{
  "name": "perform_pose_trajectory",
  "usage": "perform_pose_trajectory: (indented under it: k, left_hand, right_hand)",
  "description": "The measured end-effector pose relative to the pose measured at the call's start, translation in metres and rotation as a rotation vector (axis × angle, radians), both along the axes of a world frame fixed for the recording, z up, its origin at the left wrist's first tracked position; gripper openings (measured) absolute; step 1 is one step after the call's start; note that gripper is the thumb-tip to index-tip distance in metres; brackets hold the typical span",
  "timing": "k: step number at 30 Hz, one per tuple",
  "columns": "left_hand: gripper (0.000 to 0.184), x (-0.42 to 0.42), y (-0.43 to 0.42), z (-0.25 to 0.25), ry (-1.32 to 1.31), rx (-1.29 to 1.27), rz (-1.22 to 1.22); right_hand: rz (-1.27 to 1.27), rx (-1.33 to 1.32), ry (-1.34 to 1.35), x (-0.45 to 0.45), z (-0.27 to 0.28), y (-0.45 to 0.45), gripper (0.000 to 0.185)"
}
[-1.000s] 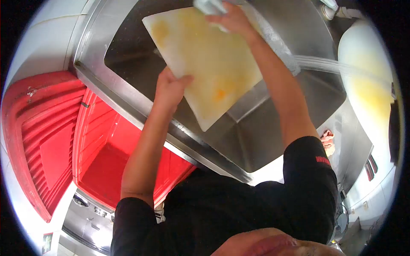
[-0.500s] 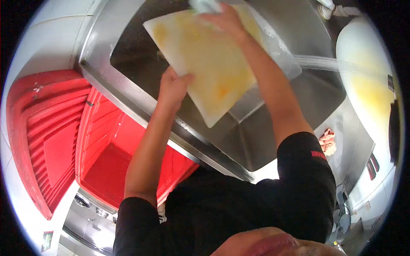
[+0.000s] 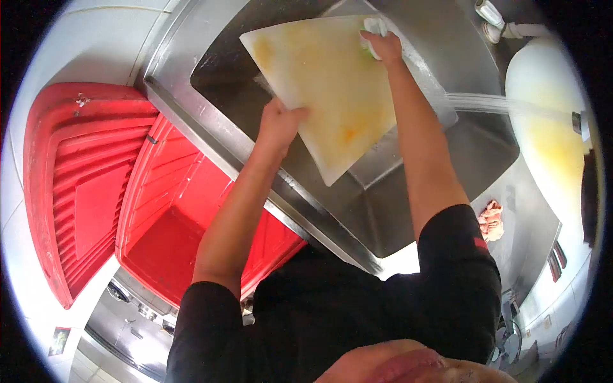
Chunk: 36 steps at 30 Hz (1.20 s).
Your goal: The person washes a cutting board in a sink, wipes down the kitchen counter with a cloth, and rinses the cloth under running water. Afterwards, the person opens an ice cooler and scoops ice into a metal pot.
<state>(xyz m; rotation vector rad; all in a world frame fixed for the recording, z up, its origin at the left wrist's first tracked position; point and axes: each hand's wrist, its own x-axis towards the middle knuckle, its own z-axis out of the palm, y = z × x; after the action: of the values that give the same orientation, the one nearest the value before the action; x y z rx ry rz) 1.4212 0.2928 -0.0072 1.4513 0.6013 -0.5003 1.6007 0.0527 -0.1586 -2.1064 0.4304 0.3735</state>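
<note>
A white cutting board (image 3: 325,83) with yellow and orange stains is held tilted over the metal sink (image 3: 408,217). My left hand (image 3: 282,126) grips its left edge, thumb on top and the other fingers hidden beneath. Near the board's far right corner, my right hand (image 3: 387,48) is closed around a white and green sponge (image 3: 374,30) pressed to the surface. Exactly what kind of sponge it is cannot be made out. To the right of the board, a stream of water (image 3: 479,102) runs into the sink.
Left of the sink stands an open red bin (image 3: 159,249), its ribbed red lid (image 3: 96,204) beside it. Another yellow-stained white board (image 3: 549,121) leans at the right. A crumpled pink cloth (image 3: 490,221) lies on the metal counter. White tap fittings (image 3: 490,19) are at the top right.
My right hand has moved with the sponge rightward and slightly nearer across the board, to its far right corner. My left hand keeps its grip on the edge. The whole view has shifted slightly.
</note>
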Motion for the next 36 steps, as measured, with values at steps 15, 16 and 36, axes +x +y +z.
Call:
perform_pose_trajectory:
  k: [15,16,36]
  left_hand:
    - [0.035,0.003,-0.002,0.003,-0.022,-0.057,0.110]
    - [0.036,0.003,-0.003,0.001,-0.002,-0.052,0.146]
    - [0.026,0.000,-0.033,0.005,-0.045,-0.119,0.148]
  right_hand:
    - [-0.109,-0.101,0.036,-0.064,-0.010,-0.029,0.072]
    - [-0.028,-0.068,-0.045,-0.091,0.018,0.007,0.067]
    - [-0.342,-0.248,0.190,-0.231,-0.096,-0.163,0.064]
